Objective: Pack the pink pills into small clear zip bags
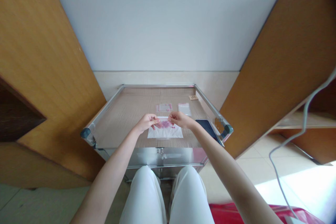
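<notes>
My left hand (147, 121) and my right hand (180, 119) are both closed in a pinch on the top edge of a small clear bag (164, 124) with pink bits inside, one hand at each upper corner. The bag hangs just above a white sheet (165, 132) lying on the cardboard-lined top of a metal cart (136, 108).
Farther back on the cart lie another bag with pink bits (164, 107), an empty clear bag (184, 108) and a small tan tag (193, 97). A dark phone (208, 127) lies by my right wrist. Wooden panels flank the cart. A white cable (294, 136) hangs at right.
</notes>
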### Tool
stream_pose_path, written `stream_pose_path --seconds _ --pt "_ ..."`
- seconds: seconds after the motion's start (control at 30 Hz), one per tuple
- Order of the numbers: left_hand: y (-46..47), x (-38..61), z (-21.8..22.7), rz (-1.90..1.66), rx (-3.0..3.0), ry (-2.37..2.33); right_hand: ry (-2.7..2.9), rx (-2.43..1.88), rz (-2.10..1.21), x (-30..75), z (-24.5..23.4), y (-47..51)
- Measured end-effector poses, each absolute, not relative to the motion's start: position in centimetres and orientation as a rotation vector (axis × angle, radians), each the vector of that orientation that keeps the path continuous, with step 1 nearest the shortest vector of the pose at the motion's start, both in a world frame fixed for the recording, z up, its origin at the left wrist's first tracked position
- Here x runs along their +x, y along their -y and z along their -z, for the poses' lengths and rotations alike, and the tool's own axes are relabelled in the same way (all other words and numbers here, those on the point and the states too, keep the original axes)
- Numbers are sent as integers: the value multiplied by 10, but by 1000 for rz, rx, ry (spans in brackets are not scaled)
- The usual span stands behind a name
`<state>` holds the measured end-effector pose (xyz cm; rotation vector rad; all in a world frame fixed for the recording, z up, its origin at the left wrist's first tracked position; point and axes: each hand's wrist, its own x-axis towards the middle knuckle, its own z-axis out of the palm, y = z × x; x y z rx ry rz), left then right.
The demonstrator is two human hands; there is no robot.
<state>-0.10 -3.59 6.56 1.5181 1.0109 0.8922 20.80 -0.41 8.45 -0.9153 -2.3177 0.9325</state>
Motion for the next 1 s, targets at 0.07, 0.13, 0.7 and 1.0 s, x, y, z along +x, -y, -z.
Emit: stream_pose_path --seconds 0.07,0.13,0.7,1.0 --pt "35 0 -66 -899 1516 -1015 2311 -914 -946 208 -83 3" --pt "35 1 -66 -905 1505 -1011 2290 -914 -969 209 -82 2" --pt "46 4 -56 -1105 1330 -997 1528 -863 -1567 225 -85 12" --pt "51 15 -50 -1076 1243 -915 1314 -980 -1507 213 -58 9"
